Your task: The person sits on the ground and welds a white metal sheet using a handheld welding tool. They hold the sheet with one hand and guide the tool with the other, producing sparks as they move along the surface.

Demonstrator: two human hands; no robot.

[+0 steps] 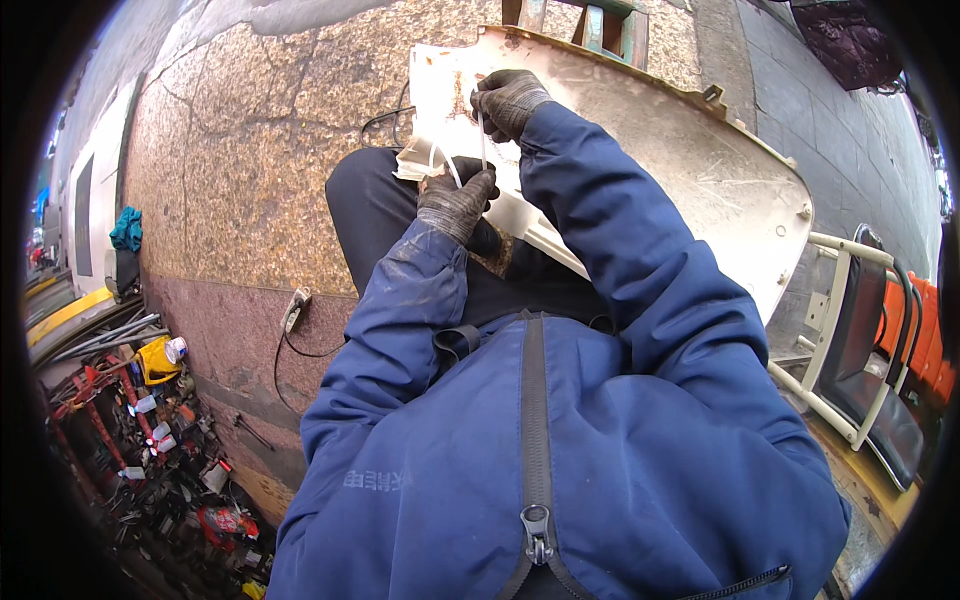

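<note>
A large scuffed white plastic panel (pixel 660 140) with a rust-brown stain lies across in front of me at my dark-trousered legs. My left hand (pixel 450 203), in a dirty dark work glove, is closed on a thin white strip (pixel 482 145) near the panel's left part; another white strip curves up from it. Higher and to the right, my right hand (pixel 508 103), gloved the same way, pinches the upper end of the straight strip just over the panel. The fingertips of both are partly hidden.
A power strip (pixel 298 305) with a cable lies at left on the stained pavement. Jumbled tools (pixel 150 440) fill the lower left. A black padded chair (pixel 850 380) and orange objects (pixel 920 330) stand at right. A worn wooden stool (pixel 610 35) is behind the panel.
</note>
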